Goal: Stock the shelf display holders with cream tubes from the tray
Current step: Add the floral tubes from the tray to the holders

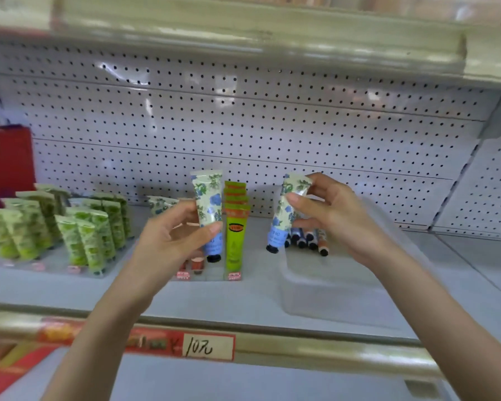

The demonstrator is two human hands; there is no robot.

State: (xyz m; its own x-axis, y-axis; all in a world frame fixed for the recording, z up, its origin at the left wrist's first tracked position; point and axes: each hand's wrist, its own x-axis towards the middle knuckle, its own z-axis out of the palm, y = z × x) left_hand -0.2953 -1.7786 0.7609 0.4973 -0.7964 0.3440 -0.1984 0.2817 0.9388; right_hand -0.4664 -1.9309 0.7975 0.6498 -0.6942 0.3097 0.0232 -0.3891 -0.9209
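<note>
My left hand (171, 235) pinches a blue-flowered cream tube (207, 198), upright with its dark cap down, in front of the middle display holder (185, 274). My right hand (333, 215) grips a second blue-flowered tube (287, 209), tilted with its cap down, above the clear plastic tray (315, 293). Several more tubes (307, 237) lie in the tray, dark caps toward me. A row of bright green tubes (235, 227) stands in the holder's right slot. Another blue-flowered tube (159, 202) shows behind my left hand.
Green-patterned tubes (70, 224) fill the holders at the left of the shelf. A red bag (6, 160) stands at the far left. The pegboard back wall (243, 125) and an upper shelf (243, 30) close the space above. A "10" price tag (206, 347) sits on the shelf's front rail.
</note>
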